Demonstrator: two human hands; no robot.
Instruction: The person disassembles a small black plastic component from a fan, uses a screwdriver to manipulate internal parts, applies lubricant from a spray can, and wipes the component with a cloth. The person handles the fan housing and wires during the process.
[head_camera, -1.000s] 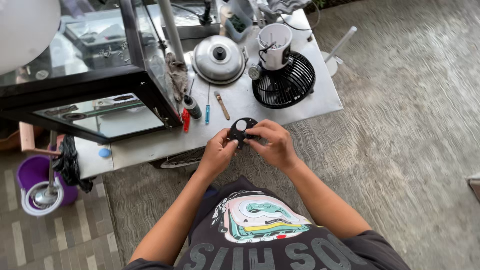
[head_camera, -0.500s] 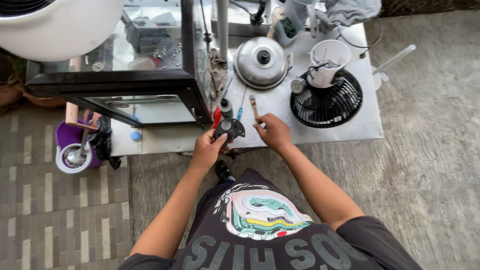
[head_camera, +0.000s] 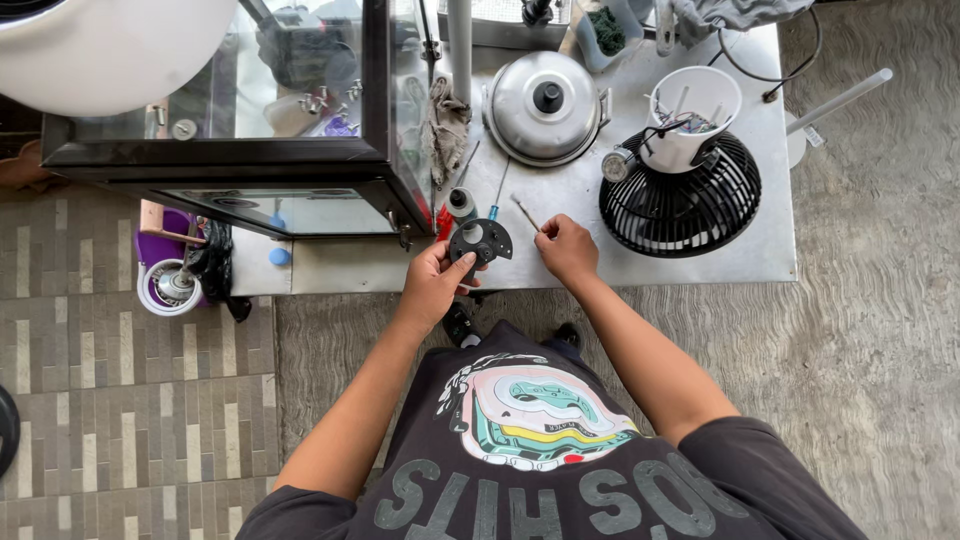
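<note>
My left hand (head_camera: 436, 280) holds a round black disc-shaped part (head_camera: 481, 240) with holes, just above the front edge of a metal table (head_camera: 690, 262). My right hand (head_camera: 566, 248) is closed on the handle of a thin tool (head_camera: 524, 212) that lies on the table to the right of the disc. A blue-handled screwdriver (head_camera: 497, 196) and a red-handled tool (head_camera: 444, 221) lie just behind the disc.
A black fan grille (head_camera: 680, 198) with a white cup (head_camera: 692, 118) of small tools sits at the right. A metal pot lid (head_camera: 545, 106) is behind. A black-framed glass cabinet (head_camera: 300, 160) stands left, a white round object (head_camera: 110, 50) above it.
My right hand has left the black disc and moved right onto the thin tool on the table. My left hand keeps the disc. The view has shifted.
</note>
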